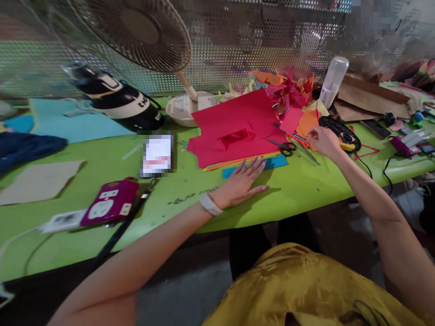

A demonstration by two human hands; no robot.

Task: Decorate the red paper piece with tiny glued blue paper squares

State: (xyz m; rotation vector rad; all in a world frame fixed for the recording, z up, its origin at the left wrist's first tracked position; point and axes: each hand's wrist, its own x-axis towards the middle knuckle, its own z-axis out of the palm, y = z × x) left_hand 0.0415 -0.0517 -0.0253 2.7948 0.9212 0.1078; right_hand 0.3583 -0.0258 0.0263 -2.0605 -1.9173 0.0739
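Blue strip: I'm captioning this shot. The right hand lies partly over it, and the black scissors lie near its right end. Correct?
No: in the head view it is the left hand that lies partly over the blue strip; the black scissors do lie near its right end.

Red paper sheets (234, 113) are lying stacked before you, a creased area showing on top; yellow and orange edges are protruding beneath. A narrow blue paper strip (277, 163) is running along the near edge under your left hand (242, 183). A slim dark-and-orange tool (299, 137) is lying at your right hand (324, 140), grip unclear.
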